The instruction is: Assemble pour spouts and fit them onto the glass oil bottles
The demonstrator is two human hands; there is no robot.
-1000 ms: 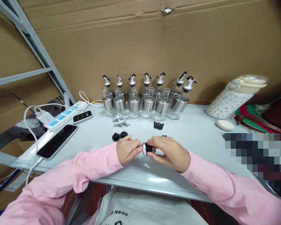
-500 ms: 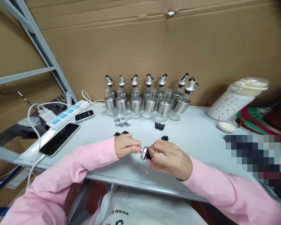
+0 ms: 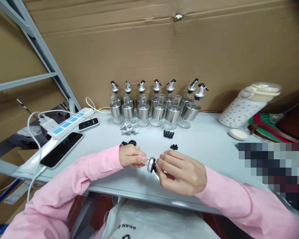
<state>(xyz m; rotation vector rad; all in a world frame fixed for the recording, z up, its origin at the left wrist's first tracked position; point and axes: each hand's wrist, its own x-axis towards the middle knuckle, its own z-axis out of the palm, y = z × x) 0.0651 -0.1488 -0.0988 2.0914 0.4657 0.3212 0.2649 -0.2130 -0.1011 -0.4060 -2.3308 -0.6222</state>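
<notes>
Between my hands, above the front of the table, is a silver pourer spout (image 3: 150, 164) with a black stopper on its right end. My left hand (image 3: 133, 156) pinches the thin spout end. My right hand (image 3: 181, 171) has its fingers closed at the black stopper; the fingertips partly hide it. Black round stoppers (image 3: 132, 143) lie just behind my left hand. Small black parts (image 3: 174, 146) sit behind my right hand, with black lever pieces (image 3: 168, 134) farther back. A cluster of silver spouts (image 3: 129, 128) lies left of those.
Glass bottles with steel sleeves (image 3: 143, 112) stand in two rows at the back, the rear ones topped with pourers. A phone (image 3: 62, 150), a power strip (image 3: 69, 122) and a black device (image 3: 89, 124) are left. A dotted flask (image 3: 246, 105) and white oval object (image 3: 238, 134) stand right.
The pourer spout has shifted slightly left with my left hand. My right hand's fingers have drawn back a little along the black stopper, and the spout end shows more.
</notes>
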